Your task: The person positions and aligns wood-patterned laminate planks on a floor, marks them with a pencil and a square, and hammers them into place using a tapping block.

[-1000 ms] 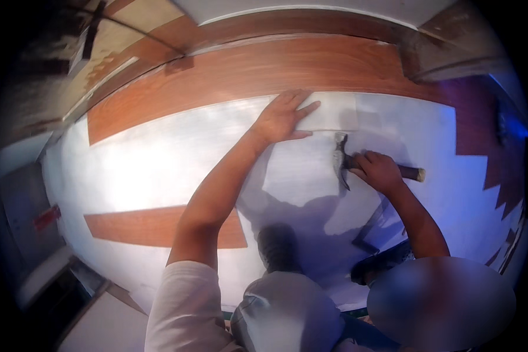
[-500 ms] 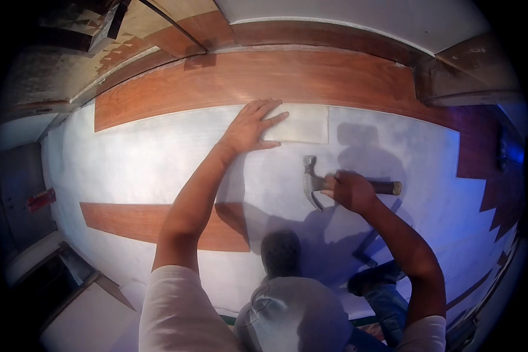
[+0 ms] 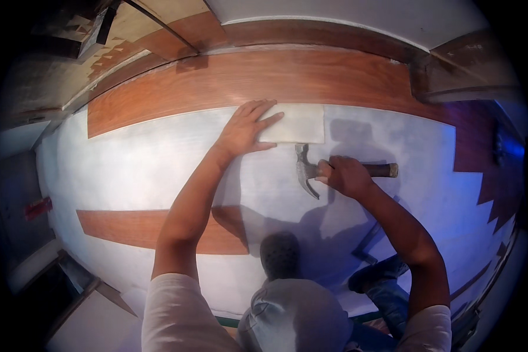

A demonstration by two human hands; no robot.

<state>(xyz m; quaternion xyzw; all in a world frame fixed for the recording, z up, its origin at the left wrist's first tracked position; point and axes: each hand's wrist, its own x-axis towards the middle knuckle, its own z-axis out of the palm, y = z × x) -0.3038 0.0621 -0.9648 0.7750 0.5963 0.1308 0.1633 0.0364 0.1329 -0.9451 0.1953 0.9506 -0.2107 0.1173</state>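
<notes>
My left hand [image 3: 246, 129] lies with its fingers spread over the left end of a pale rectangular block [image 3: 302, 124]. The block's far edge lies along the near edge of a reddish-brown floor plank [image 3: 311, 76]. In my right hand [image 3: 347, 177] is a claw hammer [image 3: 304, 167], gripped around its dark handle close to the head. Its striking face is at the block's near edge, with the claw curving back toward me; whether it touches cannot be told.
A loose plank [image 3: 129, 232] lies on the white underlay [image 3: 135, 170] to the left. Stepped plank ends [image 3: 472, 158] run down the right side. A dark bent metal bar [image 3: 366, 256] rests near my foot. A red object [image 3: 38, 208] sits at the far left.
The hammer in my right hand has moved away from me and slightly left, up to the block's near edge. My left hand stays on the block.
</notes>
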